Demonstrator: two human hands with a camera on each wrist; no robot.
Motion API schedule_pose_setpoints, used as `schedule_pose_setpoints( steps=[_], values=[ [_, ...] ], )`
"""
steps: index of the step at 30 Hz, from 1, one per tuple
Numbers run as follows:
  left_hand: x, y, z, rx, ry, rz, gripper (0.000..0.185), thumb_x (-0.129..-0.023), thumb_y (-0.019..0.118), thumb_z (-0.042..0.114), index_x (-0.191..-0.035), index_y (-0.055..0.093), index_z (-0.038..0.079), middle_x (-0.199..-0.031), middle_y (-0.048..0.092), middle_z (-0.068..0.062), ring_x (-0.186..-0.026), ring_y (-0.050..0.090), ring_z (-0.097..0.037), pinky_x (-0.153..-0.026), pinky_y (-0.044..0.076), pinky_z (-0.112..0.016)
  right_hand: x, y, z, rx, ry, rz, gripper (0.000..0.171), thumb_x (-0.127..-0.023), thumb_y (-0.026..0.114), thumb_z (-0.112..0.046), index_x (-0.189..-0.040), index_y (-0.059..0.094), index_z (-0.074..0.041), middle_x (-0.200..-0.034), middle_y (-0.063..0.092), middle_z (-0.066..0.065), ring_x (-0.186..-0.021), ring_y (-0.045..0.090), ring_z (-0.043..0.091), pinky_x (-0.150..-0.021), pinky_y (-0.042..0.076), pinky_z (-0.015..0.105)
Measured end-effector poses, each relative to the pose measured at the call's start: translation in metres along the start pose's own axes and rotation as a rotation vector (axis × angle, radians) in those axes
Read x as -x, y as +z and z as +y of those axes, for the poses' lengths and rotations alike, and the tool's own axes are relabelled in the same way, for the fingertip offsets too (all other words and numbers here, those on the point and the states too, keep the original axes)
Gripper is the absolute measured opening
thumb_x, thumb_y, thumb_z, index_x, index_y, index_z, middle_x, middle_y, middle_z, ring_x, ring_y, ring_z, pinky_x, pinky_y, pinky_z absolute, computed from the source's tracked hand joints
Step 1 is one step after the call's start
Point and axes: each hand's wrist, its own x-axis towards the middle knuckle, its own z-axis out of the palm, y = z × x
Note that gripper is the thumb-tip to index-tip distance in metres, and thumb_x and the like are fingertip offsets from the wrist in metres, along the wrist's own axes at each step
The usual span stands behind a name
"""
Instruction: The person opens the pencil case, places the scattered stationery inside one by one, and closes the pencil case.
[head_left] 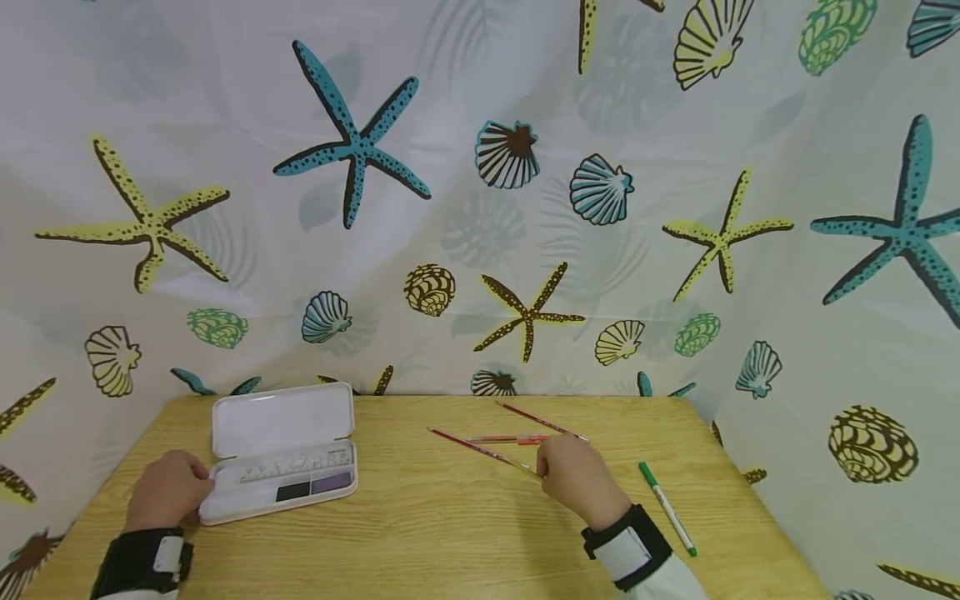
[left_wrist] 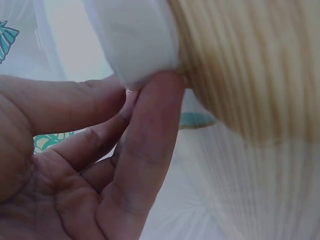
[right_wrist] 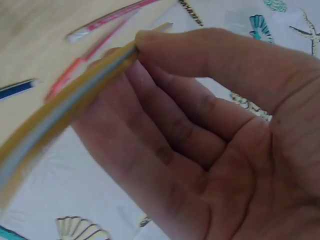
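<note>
On the left of the table an open white pencil case [head_left: 247,505] has its lid tipped back. Inside lie a clear ruler [head_left: 296,467], a black block [head_left: 293,492] and a purple block [head_left: 332,482]. My left hand [head_left: 168,492] pinches the case's near left edge; the left wrist view shows thumb and forefinger at its white corner [left_wrist: 140,45]. My right hand [head_left: 576,475] pinches a slim yellow pencil [right_wrist: 75,95] with a silver stripe between thumb and fingers. Beside it lie a red pencil [head_left: 468,444], a red pen [head_left: 498,439] and another red pencil [head_left: 543,418] farther back.
A green-capped marker [head_left: 667,508] with a white barrel lies right of my right hand. Patterned cloth [head_left: 450,250] with starfish and shells stands around the back and sides of the wooden table [head_left: 420,533].
</note>
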Motion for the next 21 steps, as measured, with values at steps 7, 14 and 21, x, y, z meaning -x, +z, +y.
schedule_pose_setpoints(
  steps=[7,14,21],
  values=[
    [-0.001,0.0,-0.001,-0.002,-0.008,-0.003,0.023,-0.089,0.068,0.006,-0.097,0.064,-0.015,-0.08,0.061,-0.02,-0.07,0.059,-0.028,-0.06,0.047,-0.036,-0.022,-0.009,-0.034,0.058,-0.114,0.003,0.047,-0.073,0.065,0.017,-0.055,0.04,-0.019,-0.061,0.024,-0.009,-0.059,0.022,0.011,-0.053,0.02,0.028],
    [-0.004,0.001,-0.002,0.008,0.005,-0.001,0.023,-0.089,0.068,0.006,-0.097,0.064,-0.015,-0.08,0.062,-0.02,-0.069,0.059,-0.027,-0.059,0.047,-0.036,-0.039,-0.008,-0.06,0.077,-0.194,0.016,0.054,-0.076,0.062,0.017,-0.059,0.028,-0.021,-0.062,0.014,-0.008,-0.059,0.013,0.009,-0.054,0.014,0.028],
    [-0.002,0.0,-0.001,0.006,0.01,-0.004,0.023,-0.089,0.067,0.006,-0.097,0.065,-0.015,-0.079,0.062,-0.019,-0.068,0.059,-0.027,-0.059,0.047,-0.036,-0.054,-0.003,-0.085,0.085,-0.254,0.03,0.053,-0.077,0.063,0.015,-0.056,0.03,-0.02,-0.062,0.016,-0.009,-0.06,0.015,0.01,-0.055,0.016,0.027]
  ],
)
